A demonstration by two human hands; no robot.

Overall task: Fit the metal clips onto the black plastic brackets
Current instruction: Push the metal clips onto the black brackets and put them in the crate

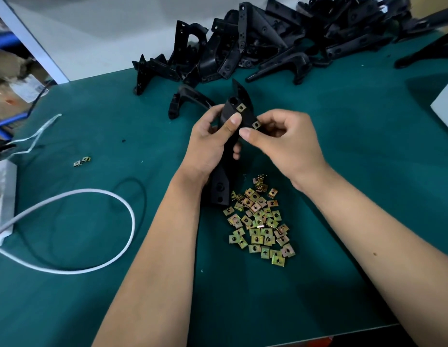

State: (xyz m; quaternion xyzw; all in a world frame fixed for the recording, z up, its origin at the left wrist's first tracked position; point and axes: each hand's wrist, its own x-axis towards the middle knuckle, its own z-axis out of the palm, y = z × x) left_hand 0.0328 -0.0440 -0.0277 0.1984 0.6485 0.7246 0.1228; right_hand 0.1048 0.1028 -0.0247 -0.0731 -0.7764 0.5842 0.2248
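I see a green table mat with a big heap of black plastic brackets at the back and a pile of small gold metal clips near my arms. My left hand grips one long black plastic bracket above the pile. My right hand pinches a gold clip at that bracket's edge, and another fitted clip sits higher up.

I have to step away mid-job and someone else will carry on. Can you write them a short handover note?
Left hand grips the long black plastic bracket upright above the green mat.
Right hand pinches a brass-coloured metal clip at the bracket's edge; another fitted clip sits higher.
Loose clip heap lies below the hands; unfinished bracket pile at the back.
Left: seat this clip, then continue through the pile.
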